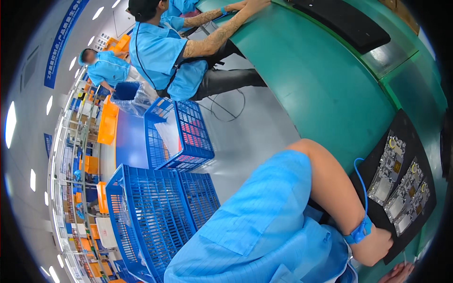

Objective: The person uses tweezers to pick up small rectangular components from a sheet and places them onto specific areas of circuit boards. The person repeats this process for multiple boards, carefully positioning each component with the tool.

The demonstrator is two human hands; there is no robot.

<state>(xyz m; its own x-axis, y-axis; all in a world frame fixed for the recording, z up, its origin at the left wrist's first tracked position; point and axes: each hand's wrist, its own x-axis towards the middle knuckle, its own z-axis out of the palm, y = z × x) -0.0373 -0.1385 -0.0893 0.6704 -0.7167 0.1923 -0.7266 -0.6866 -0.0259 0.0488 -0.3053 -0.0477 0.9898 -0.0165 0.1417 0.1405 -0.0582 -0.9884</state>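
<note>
My left hand (374, 246) is at the lower right, closed, with its fingers curled under at the near edge of a black mat (369, 186). Whatever it may grip is hidden. A blue wrist strap (359, 232) with a coiled blue cord (364, 188) is around that wrist. Only part of my right hand (398, 273) shows at the bottom edge, below the left one. Its fingers look bent together, and what they hold cannot be made out. Bare printed circuit boards (388, 167) with silver shields lie side by side on the mat, just beyond my left hand.
The green worktop (321, 70) runs off to the far end, where another black mat (344, 23) lies. A co-worker in blue (160, 52) sits there, arms on the bench. Blue plastic crates (155, 203) stand on the floor at left. Another person (106, 66) holds a bagged blue bin (126, 91).
</note>
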